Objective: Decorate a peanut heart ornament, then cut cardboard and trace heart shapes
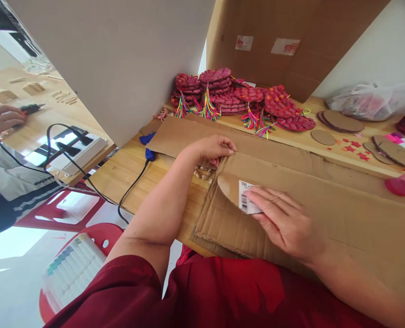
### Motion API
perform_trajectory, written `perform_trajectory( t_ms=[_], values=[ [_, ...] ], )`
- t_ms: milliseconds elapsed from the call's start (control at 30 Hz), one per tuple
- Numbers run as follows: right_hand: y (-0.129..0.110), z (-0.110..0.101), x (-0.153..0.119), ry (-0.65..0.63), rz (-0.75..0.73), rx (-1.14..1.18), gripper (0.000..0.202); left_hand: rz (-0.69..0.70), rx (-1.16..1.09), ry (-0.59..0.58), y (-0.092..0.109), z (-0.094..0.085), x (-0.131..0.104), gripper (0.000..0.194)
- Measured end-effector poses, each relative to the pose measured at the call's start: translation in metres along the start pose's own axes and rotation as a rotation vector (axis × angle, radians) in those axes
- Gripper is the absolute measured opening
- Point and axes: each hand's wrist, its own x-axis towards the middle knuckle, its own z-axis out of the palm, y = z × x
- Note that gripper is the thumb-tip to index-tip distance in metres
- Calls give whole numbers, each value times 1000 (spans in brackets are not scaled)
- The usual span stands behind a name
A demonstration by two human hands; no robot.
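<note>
A brown cardboard sheet (pixel 325 200) lies before me, its left end cut in a curve. At its upper left corner my left hand (pixel 216 149) is closed, thumb and fingertips pinching the edge. Lower down, my right hand (pixel 284 221) has its fingers closed on a white barcode label (pixel 245 197) at the curved edge. The label looks bent, and whether it is still stuck to the cardboard is hidden by the fingers. Beneath is another cardboard layer (pixel 229 228); a further cardboard strip (pixel 175 136) lies behind.
Pink braided discs with tassels (pixel 223 91) are stacked at the back. Cardboard circles (pixel 340 120), red stars (pixel 352 148) and a plastic bag (pixel 366 102) sit at right. Left are a blue glue gun (pixel 149 148) with its cord, a power strip (pixel 81 152) and another person's hand (pixel 2 119).
</note>
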Motion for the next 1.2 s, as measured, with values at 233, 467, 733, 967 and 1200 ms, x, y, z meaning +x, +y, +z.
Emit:
perform_trajectory(
  t_ms=[233,467,733,967,1200],
  values=[
    [-22,-21,7,161,438,162,21,16,6,-4,0,0,1,17],
    [-34,-26,8,101,222,420,26,2,-2,17,2,0,0,18],
    [14,-14,17,-39,492,722,17,10,3,13,-1,-1,1,17],
    [38,-24,35,-171,934,1160,25,4,4,6,-1,-1,2,15],
    [36,-27,38,-307,965,1249,41,11,-8,1,0,0,2,13]
  ],
)
